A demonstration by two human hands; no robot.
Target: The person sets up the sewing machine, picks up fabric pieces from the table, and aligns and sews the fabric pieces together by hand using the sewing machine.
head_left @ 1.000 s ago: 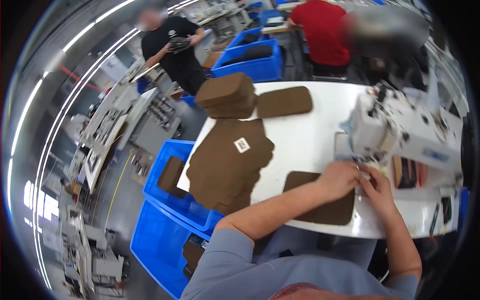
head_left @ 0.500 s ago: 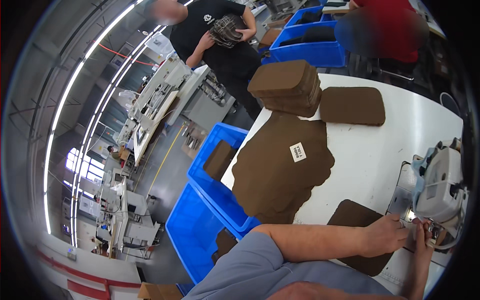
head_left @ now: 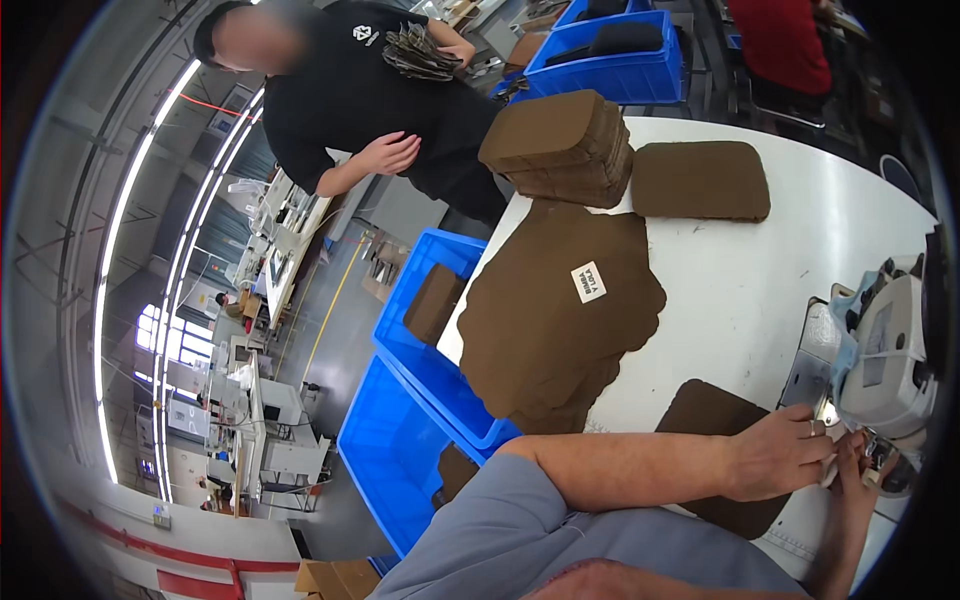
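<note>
left hand (head_left: 782, 458) and right hand (head_left: 853, 475) close together at sewing machine (head_left: 885, 350), fingers (head_left: 797, 414) bunched; cannot tell what, if anything, they pinch. brown panel (head_left: 705, 405) flat on bench (head_left: 720, 290), left of fingers, crossed by left forearm (head_left: 640, 468), long axis seemingly slanting to lower right; left hand nearer

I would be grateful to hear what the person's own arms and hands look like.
The left hand and right hand are ungloved, and the forearms are bare. A shiny, pale ring sits on the left hand. The left sleeve is short, plain and grey-blue; the right sleeve is not visible.
</note>
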